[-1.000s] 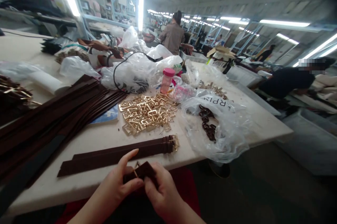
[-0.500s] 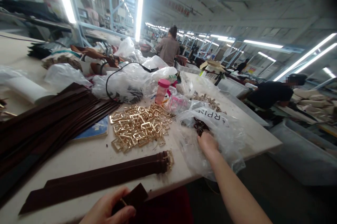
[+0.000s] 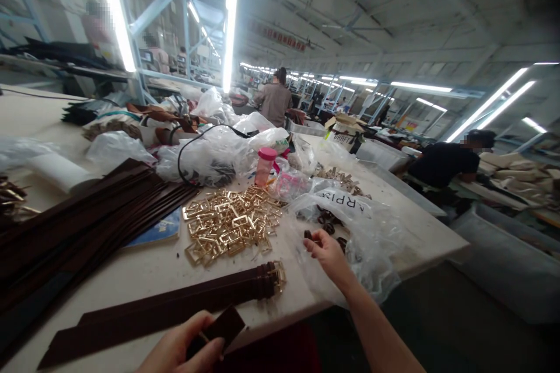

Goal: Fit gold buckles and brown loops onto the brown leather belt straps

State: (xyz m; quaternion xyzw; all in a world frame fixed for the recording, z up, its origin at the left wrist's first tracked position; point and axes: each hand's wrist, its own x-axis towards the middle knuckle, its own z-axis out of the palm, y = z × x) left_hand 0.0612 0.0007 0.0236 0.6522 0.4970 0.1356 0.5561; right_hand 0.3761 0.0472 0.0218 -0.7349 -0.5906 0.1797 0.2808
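Note:
My left hand (image 3: 186,342) is closed on the end of a dark brown leather belt strap (image 3: 229,324) at the table's front edge; a small metal piece shows by the thumb. My right hand (image 3: 329,255) pinches a small dark brown belt loop (image 3: 308,235) just outside the mouth of a clear plastic bag (image 3: 376,239). More brown loops (image 3: 324,220) lie inside that bag. Several belts (image 3: 175,300) with gold buckles fitted at their right ends are stacked before me. Beyond them is a pile of loose gold buckles (image 3: 234,221).
Long brown straps (image 3: 83,215) lie at the left, partly over a blue booklet (image 3: 160,228). A pink-lidded jar (image 3: 265,166) and plastic bags (image 3: 205,151) crowd the back. Grey bins (image 3: 510,262) stand right of the table; other people work farther off.
My right hand has come out of the plastic bag toward the left, with a belt loop in its fingers. The left hand keeps hold of the strap. The view has tilted slightly up.

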